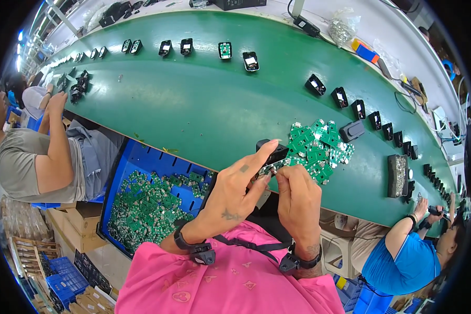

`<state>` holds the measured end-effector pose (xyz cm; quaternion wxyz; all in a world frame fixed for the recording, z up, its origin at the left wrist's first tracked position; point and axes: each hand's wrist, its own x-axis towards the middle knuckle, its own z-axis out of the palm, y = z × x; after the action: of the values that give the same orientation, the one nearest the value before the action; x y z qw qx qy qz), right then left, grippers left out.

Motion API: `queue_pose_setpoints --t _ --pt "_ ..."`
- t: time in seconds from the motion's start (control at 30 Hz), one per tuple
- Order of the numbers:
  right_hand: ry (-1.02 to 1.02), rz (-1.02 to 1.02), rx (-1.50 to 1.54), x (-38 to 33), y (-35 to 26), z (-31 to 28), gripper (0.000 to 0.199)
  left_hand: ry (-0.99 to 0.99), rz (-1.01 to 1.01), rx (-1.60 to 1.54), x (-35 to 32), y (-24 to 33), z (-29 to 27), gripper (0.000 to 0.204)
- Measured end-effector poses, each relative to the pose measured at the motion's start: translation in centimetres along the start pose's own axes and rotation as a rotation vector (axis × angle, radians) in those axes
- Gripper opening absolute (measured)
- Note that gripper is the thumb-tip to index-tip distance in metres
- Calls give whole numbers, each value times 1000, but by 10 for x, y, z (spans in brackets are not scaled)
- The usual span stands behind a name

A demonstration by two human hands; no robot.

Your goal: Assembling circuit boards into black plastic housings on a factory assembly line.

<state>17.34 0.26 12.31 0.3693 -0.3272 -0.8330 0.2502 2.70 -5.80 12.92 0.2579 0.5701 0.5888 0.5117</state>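
At a green bench [193, 104], left hand [233, 191] grips a boxy black case [280, 152]; right hand [300, 201] pinched, contents unclear.

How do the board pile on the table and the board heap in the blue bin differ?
The table pile looks smaller, the bin heap larger. The table pile lies loose on the green tabletop; the bin heap sits inside the blue bin. Both are jumbled and mostly green.

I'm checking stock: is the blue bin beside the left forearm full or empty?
Partly full: green circuit boards cover much of the blue bin, but its far side shows bare.
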Motion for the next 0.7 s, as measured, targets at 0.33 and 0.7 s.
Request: queue_pose_setpoints --t 0.33,0.7 --pt "-27 18 -27 2 0 -3 4 -29 49 85 2 3 -2 58" --pt "5 63 1 -6 -2 11 4 -35 20 178 -11 -5 3 61"
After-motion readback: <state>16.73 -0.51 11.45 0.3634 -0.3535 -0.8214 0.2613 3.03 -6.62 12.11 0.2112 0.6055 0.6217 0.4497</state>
